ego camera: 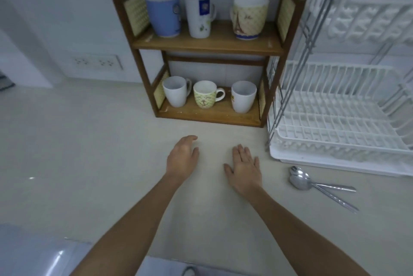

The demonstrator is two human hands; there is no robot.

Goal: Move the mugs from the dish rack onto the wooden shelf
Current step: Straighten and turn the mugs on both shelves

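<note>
Left hand (182, 157) rests empty on the tabletop (89, 152), fingers loosely spread. Beyond and above it, the wooden shelf (207, 44) carries six mugs: a blue mug (164, 15) leftmost on the upper board, three more below. Right hand (244, 167) lies flat, open, empty. To its right, the dish rack (339, 123) shows no mugs on its visible tiers; two spoons (312, 184) lie nearer. Judgement: transfer appears complete; check the rack's hidden upper tier before withdrawing

Left hand (182, 159) and right hand (244, 167) flat, empty.
</note>
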